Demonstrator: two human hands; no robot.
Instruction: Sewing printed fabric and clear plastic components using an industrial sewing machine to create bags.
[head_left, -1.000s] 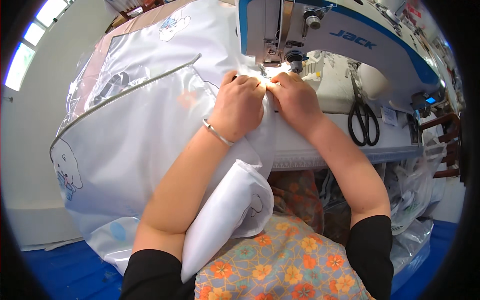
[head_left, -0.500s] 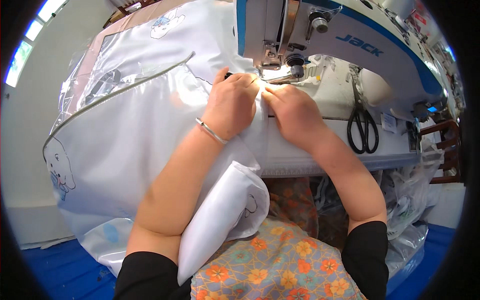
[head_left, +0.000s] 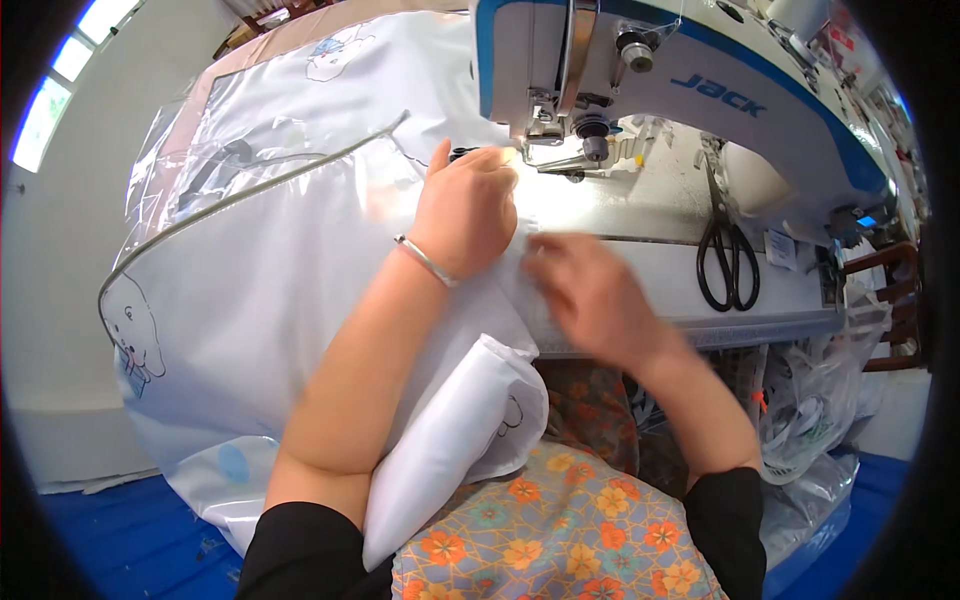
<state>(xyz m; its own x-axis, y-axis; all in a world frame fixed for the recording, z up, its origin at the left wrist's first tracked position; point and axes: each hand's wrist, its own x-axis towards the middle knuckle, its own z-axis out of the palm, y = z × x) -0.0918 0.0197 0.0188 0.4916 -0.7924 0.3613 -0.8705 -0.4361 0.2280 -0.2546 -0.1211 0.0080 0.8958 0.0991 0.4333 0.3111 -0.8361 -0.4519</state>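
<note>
White glossy fabric [head_left: 250,270] printed with cartoon dogs spreads over the left of the sewing machine table. My left hand [head_left: 465,215] is closed at its edge beside the needle area of the sewing machine [head_left: 640,75]. A small black object [head_left: 461,154] shows at its fingers, too little of it visible to name. Closer to me, my right hand [head_left: 595,295] is at the fabric's right edge, fingers curled and smeared by motion; whether it grips the cloth cannot be made out. A rolled part of the fabric [head_left: 440,455] rests on my lap between my forearms.
Black-handled scissors [head_left: 728,265] lie on the right of the machine bed [head_left: 650,205]. Clear plastic sheeting [head_left: 165,170] joins the fabric at the far left along a grey trim [head_left: 250,185]. Plastic bags [head_left: 815,400] hang at the right beside a wooden chair [head_left: 885,305].
My right hand has come away from the needle area, moving toward me along the fabric's edge. The left hand stays almost in place, and the cloth has shifted slightly right.
</note>
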